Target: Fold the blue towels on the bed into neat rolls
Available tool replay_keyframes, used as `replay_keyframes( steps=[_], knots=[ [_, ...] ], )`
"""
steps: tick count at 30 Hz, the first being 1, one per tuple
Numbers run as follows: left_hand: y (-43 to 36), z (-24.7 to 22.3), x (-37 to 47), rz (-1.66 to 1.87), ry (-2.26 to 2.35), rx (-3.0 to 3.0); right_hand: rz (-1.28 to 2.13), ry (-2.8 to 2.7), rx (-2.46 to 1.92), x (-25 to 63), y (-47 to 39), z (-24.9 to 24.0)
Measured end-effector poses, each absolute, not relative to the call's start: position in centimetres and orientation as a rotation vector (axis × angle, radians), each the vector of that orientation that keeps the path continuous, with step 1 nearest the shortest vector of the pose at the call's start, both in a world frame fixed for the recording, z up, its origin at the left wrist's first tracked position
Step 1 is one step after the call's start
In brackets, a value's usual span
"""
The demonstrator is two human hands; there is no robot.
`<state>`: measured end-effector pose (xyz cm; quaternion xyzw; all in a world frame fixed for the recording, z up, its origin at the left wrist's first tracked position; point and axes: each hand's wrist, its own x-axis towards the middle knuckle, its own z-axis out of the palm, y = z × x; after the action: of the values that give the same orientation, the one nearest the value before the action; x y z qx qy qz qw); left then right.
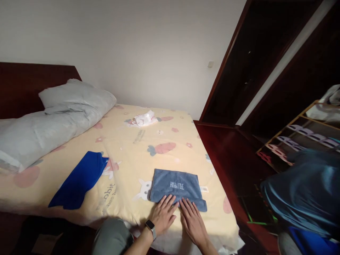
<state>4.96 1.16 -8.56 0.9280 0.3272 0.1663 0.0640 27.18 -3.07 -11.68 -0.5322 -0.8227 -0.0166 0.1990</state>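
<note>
A grey-blue towel (pixel 175 179) lies folded into a rectangle near the bed's front edge, its white lettering upside down to me. Along its near edge runs a thicker folded or rolled band, wider on the right than the rest. My left hand (pixel 163 214) rests on the left part of this band, fingers stretched out. Beside it, my right hand (pixel 192 219) presses flat on the band's middle, also with straight fingers. A white tag (pixel 204 189) sticks out at the towel's right side. Neither hand grips anything.
A bright blue cloth (pixel 79 180) lies to the left on the patterned bed sheet (pixel 138 159). Farther back are a crumpled white plastic bag (pixel 145 118) and a grey quilt (pixel 66 113). On the right stand a shoe rack (pixel 301 117) and a person's blue-clad body (pixel 305 191).
</note>
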Motion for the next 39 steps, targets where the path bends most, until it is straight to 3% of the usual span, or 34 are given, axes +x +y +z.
replay_keyframes(
  steps=[16, 24, 30, 39],
  knots=[
    [4.2, -10.6, 0.1, 0.505, 1.321, 2.594, 0.252, -2.098, -1.711, 34.9, -1.6, -12.5],
    [5.6, -10.2, -0.8, 0.667, 1.399, 2.324, 0.335, -1.898, -1.686, 35.2, -1.4, -11.5],
    [4.1, -7.6, -2.1, 0.677, 1.404, 2.235, 0.658, -1.852, -1.688, 36.5, -1.6, -8.4],
    [4.0, -8.2, -2.0, 0.764, 1.45, 1.93, 0.919, -1.342, -1.732, 36.2, -2.3, -11.0]
  ],
)
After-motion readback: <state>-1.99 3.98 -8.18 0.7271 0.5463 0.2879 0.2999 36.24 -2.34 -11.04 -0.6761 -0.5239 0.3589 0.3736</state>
